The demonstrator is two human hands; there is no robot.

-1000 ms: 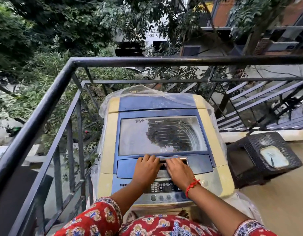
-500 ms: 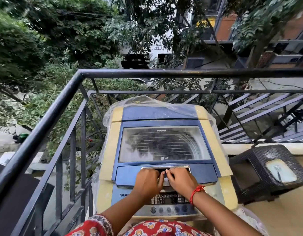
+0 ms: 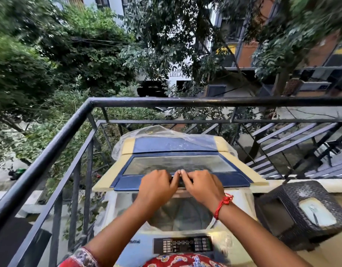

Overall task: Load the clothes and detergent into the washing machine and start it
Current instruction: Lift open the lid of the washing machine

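The washing machine (image 3: pixel 178 218) stands in the corner of a balcony, close against the black metal railing (image 3: pixel 76 120) on its left and far sides. It is a top-loading unit with a cream plastic body; its control panel (image 3: pixel 182 244) lies along the near edge, facing up.

The lid (image 3: pixel 178 166) is blue-framed with a clear, rectangular window and cream side strips. Its long axis runs left to right. It is partly raised, hinged at the far side, with the near edge tilted upward. Below it, the round metal drum (image 3: pixel 179 216) is exposed.

The left hand (image 3: pixel 156 186) and right hand (image 3: pixel 202 186) are side by side, thumbs nearly touching, with fingers curled closed over the lid's near edge at its centre. A red thread (image 3: pixel 223 204) circles the right wrist.

Crinkled clear plastic sheeting (image 3: pixel 166 134) drapes the machine's far end. A dark woven stool (image 3: pixel 301 214) stands just beside the machine on the right.
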